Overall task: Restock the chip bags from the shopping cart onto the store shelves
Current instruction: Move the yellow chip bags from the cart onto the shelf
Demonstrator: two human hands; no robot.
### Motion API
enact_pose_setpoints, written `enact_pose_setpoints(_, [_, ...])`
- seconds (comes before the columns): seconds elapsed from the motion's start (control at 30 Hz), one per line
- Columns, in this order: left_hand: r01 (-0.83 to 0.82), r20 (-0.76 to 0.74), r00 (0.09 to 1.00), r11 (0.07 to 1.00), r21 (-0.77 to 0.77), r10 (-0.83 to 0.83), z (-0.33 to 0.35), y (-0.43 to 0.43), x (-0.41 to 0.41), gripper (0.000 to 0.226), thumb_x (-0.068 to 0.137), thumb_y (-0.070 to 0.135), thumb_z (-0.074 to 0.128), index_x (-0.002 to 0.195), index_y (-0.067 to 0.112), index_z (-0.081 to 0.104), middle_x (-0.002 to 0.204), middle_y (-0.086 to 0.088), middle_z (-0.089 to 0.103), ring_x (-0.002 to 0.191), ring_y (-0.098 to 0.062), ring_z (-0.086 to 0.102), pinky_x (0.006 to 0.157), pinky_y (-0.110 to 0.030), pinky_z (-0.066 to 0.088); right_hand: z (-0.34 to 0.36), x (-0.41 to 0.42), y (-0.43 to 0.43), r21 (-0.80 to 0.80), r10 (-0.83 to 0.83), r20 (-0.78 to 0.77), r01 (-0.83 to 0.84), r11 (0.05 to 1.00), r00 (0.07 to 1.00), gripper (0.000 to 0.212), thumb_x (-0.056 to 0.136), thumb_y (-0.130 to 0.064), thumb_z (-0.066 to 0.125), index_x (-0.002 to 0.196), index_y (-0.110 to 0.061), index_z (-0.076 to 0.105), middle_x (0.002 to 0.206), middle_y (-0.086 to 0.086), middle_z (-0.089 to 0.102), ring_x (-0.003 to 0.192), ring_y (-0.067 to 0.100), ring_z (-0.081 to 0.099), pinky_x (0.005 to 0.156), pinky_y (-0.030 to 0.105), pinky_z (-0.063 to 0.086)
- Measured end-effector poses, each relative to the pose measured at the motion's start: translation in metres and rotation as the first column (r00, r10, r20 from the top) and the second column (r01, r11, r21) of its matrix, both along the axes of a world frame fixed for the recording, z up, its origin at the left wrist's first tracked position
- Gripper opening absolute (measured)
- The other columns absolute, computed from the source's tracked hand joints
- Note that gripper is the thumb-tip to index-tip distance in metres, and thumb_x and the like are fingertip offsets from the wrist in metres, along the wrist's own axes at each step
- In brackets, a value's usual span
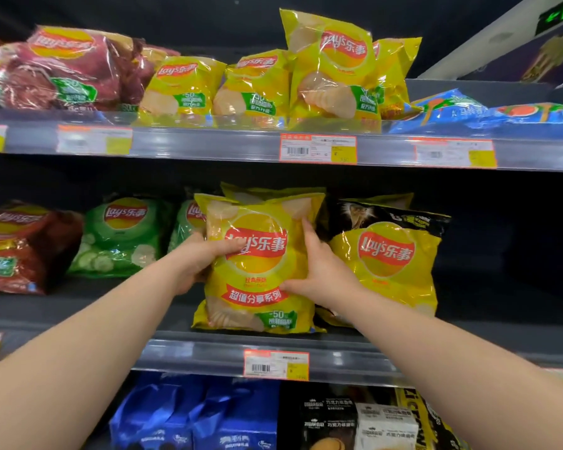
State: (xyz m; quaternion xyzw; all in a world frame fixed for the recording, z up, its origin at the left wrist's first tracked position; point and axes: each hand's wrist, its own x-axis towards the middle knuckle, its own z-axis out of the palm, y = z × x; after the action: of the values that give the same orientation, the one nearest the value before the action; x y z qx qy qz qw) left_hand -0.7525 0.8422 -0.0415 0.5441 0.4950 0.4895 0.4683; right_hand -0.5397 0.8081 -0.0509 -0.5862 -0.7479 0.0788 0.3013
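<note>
A large yellow chip bag [257,264] is held upright on the middle shelf [208,349], clamped between both hands. The left hand [202,261] is pressed against the bag's left edge, its thumb laid across the red logo and the remaining fingers hidden behind the bag. The right hand [319,271] is closed on the bag's right side — fingers spread up along the edge, thumb set on the front near the red banner. The bag's bottom is seen touching the shelf just behind the front rail.

Just to the right of the right hand, a second yellow bag [387,271] is stood against a black bag [387,216] behind it. To the left of the left hand, green chip bags [121,235] are shelved, and further left a dark red bag [20,248]. Directly behind the held bag, another yellow bag [273,190] is partly visible.

Above the hands, the upper shelf [208,141] carries smaller yellow bags [332,66], with red bags [62,66] to the left and blue bags [452,108] to the right. Below the wrists, a price label [275,365] is fixed to the rail — under it, blue packages [192,417] are stocked.
</note>
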Motion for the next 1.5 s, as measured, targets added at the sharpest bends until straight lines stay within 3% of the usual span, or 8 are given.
enact_pose_setpoints(0.2, [0.079,-0.249,0.965,0.996,-0.028,-0.084,-0.028,-0.015,-0.016,0.131,0.045,0.034,0.092,0.150,0.025,0.015,0.134,-0.005,0.052,0.105,-0.019,0.055,0.085,-0.033,0.048,0.001,0.001,0.006,0.018,-0.066,0.020,0.066,0.998,0.998,0.114,0.076,-0.037,0.076,0.149,-0.036,-0.011,0.150,0.008,0.031,0.133,0.027,0.042,0.102,0.039,0.043])
enact_pose_setpoints(0.47, [0.100,-0.257,0.961,0.995,0.001,-0.097,-0.041,-0.008,-0.003,0.080,0.078,0.019,0.076,0.145,0.020,0.033,0.116,0.003,0.059,0.106,-0.017,0.058,0.095,-0.037,0.048,0.008,0.004,0.004,-0.002,-0.171,0.092,0.172,0.985,0.981,0.113,0.076,-0.038,0.075,0.150,-0.033,-0.010,0.149,0.009,0.035,0.128,0.029,0.047,0.095,0.040,0.048])
enact_pose_setpoints(0.83, [0.095,-0.204,0.973,0.993,-0.064,-0.106,-0.035,-0.016,0.002,0.087,0.077,0.012,0.076,0.148,0.017,0.025,0.111,0.002,0.056,0.098,-0.017,0.057,0.083,-0.032,0.049,0.014,-0.001,-0.014,-0.029,-0.232,0.109,0.236,0.971,0.967,0.112,0.078,-0.035,0.073,0.149,-0.031,-0.013,0.152,0.008,0.024,0.128,0.028,0.046,0.090,0.038,0.049])
enact_pose_setpoints(1.03, [-0.002,-0.355,0.934,0.995,0.099,0.037,-0.027,-0.047,-0.001,0.084,0.084,0.029,0.070,0.151,0.015,0.020,0.149,-0.010,0.040,0.127,-0.026,0.047,0.096,-0.033,0.041,0.015,0.001,-0.043,0.064,-0.267,0.262,0.260,0.964,0.927,0.086,0.085,-0.044,0.062,0.151,-0.024,0.010,0.158,0.009,0.017,0.137,0.033,0.035,0.104,0.046,0.042])
enact_pose_setpoints(1.1, [-0.047,-0.517,0.843,0.978,0.202,0.147,-0.027,-0.057,-0.008,0.082,0.085,0.040,0.066,0.150,0.015,0.022,0.151,-0.010,0.036,0.133,-0.028,0.042,0.101,-0.037,0.039,0.014,-0.003,-0.054,0.101,-0.287,0.331,0.269,0.958,0.899,0.078,0.087,-0.047,0.057,0.149,-0.022,0.018,0.158,0.008,0.018,0.139,0.033,0.032,0.106,0.048,0.038])
enact_pose_setpoints(1.2, [-0.066,-0.804,0.500,0.939,0.337,0.323,-0.029,-0.074,-0.022,0.084,0.084,0.061,0.054,0.150,0.021,0.021,0.153,-0.009,0.032,0.136,-0.030,0.038,0.105,-0.048,0.039,0.012,-0.016,-0.069,0.147,-0.278,0.408,0.238,0.960,0.870,0.072,0.088,-0.049,0.055,0.147,-0.023,0.024,0.156,0.006,0.023,0.139,0.032,0.030,0.107,0.051,0.031])
enact_pose_setpoints(1.33, [-0.019,-0.887,0.139,0.897,0.442,0.440,-0.036,-0.106,-0.041,0.083,0.085,0.071,0.037,0.150,0.023,0.020,0.156,-0.005,0.026,0.142,-0.028,0.025,0.110,-0.049,0.030,0.008,-0.042,-0.082,0.161,-0.189,0.495,0.124,0.979,0.848,0.069,0.090,-0.050,0.049,0.148,-0.025,0.021,0.157,0.004,0.021,0.144,0.030,0.019,0.113,0.053,0.020])
enact_pose_setpoints(1.5, [-0.091,-0.927,-0.049,0.923,0.375,0.372,-0.051,-0.159,-0.064,0.084,0.087,0.071,0.028,0.153,0.022,0.008,0.161,-0.006,0.011,0.147,-0.032,0.007,0.115,-0.052,0.016,-0.007,-0.076,-0.101,0.184,-0.052,0.585,-0.069,0.981,0.810,0.063,0.091,-0.053,0.043,0.145,-0.024,0.028,0.156,0.005,0.022,0.144,0.032,0.015,0.111,0.053,0.019])
